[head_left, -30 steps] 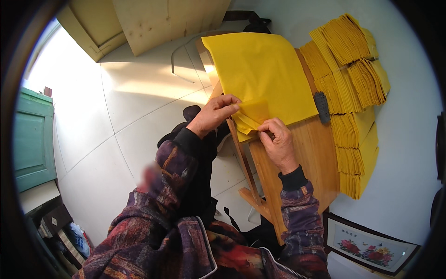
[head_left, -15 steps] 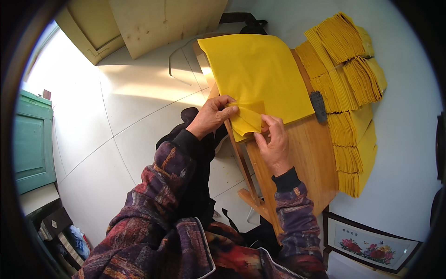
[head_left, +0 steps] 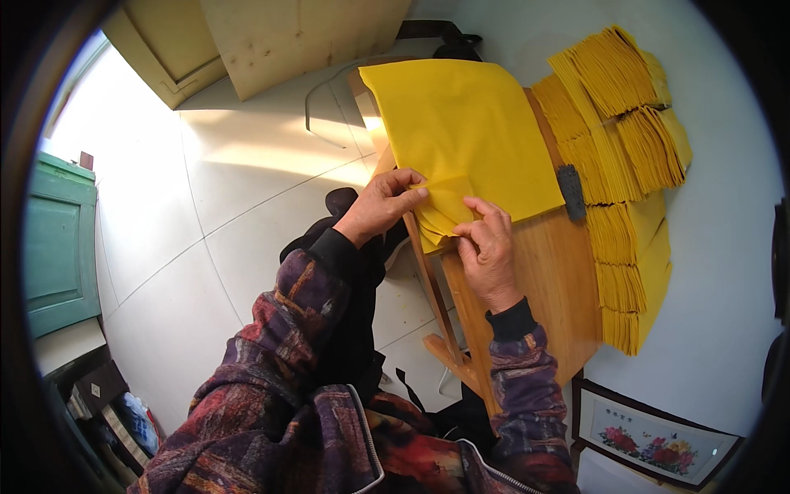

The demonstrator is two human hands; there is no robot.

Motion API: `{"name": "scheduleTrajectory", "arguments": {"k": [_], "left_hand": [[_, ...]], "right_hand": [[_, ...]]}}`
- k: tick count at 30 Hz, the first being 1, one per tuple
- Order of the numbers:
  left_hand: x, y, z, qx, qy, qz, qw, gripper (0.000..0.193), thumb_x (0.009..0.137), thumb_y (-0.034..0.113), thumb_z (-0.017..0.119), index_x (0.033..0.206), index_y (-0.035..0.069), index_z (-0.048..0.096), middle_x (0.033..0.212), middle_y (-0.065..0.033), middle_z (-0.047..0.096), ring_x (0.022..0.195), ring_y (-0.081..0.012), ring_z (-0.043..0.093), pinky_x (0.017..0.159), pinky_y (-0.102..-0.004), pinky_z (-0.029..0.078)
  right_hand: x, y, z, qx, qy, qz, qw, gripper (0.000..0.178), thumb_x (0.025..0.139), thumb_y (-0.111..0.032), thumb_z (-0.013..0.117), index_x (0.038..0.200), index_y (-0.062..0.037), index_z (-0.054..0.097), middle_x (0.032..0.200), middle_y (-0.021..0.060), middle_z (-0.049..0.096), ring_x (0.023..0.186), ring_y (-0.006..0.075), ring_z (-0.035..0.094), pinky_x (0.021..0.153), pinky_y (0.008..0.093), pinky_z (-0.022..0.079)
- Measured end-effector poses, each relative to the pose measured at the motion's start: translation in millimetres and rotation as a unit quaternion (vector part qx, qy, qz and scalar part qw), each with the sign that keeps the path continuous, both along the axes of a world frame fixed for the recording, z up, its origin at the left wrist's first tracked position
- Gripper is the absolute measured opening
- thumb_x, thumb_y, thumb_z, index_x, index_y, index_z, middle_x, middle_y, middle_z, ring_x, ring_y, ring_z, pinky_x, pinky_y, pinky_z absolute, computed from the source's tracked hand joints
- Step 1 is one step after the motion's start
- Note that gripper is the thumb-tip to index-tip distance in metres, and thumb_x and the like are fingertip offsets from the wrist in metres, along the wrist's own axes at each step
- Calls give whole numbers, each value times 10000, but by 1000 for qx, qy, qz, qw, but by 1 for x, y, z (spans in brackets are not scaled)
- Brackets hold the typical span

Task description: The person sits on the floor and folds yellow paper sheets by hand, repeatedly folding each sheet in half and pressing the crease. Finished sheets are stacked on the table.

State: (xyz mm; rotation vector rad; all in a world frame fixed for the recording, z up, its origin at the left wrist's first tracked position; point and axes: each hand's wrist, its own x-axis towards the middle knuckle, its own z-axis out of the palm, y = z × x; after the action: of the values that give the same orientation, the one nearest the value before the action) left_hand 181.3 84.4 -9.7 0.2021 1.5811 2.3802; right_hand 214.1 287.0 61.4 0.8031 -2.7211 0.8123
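Note:
A stack of thin yellow sheets (head_left: 469, 123) lies on a wooden table, its near corner lifted and bent between my hands. My left hand (head_left: 383, 206) pinches the left edge of this bent yellow flap (head_left: 444, 206) between thumb and fingers. At the flap's right side my right hand (head_left: 491, 251) has thumb and forefinger closed together on its edge. Several layers fan out at the near corner below the flap. Whether the sheets are paper or cloth I cannot tell.
Folded yellow bundles (head_left: 605, 74) are piled along the table's right side, by the white wall. A dark grey block (head_left: 570, 192) sits between them and the stack. Bare wood of the tabletop (head_left: 543, 288) shows nearer me. A framed flower picture (head_left: 650, 432) stands at lower right.
My right thumb and forefinger have come closer together on the flap's edge. The flap has shifted, and more layers fan out at the near corner. My left hand keeps its pinch.

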Motion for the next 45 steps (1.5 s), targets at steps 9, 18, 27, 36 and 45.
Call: {"name": "scheduleTrajectory", "arguments": {"k": [9,18,27,36,45], "left_hand": [[0,-7,2,44,-18,-30,998,271,787,33,538,1048,0,602,974,-8,609,913,-98,551,859,-242,436],[-2,6,-12,14,14,6,1000,146,922,151,614,991,22,608,922,23,614,870,-63,536,817,-222,442],[-2,5,-12,-11,6,9,1000,128,929,154,602,972,33,597,908,28,604,862,-57,527,804,-218,435],[1,-11,6,19,-39,-35,998,175,887,135,570,1014,18,603,935,12,599,878,-88,544,820,-226,432],[-1,4,-8,31,6,-2,999,144,896,108,626,1007,19,606,912,14,614,847,-75,546,802,-225,451]], "right_hand": [[-4,4,-2,-39,-76,-6,996,141,756,53,622,861,-38,600,1220,134,545,1114,307,489,902,362,441],[5,0,-5,6,93,-22,995,450,691,59,693,1093,-87,555,1339,170,406,1227,340,416,994,404,402],[2,2,-5,68,77,17,995,182,727,27,652,883,-61,627,1295,127,494,1218,349,420,1011,420,379],[-4,0,3,7,-13,8,1000,113,734,44,618,806,-39,589,1274,132,510,1216,356,419,1009,427,368],[1,0,-1,7,22,-16,1000,312,699,51,672,975,-55,572,1328,144,453,1223,348,414,1019,410,364]]}}
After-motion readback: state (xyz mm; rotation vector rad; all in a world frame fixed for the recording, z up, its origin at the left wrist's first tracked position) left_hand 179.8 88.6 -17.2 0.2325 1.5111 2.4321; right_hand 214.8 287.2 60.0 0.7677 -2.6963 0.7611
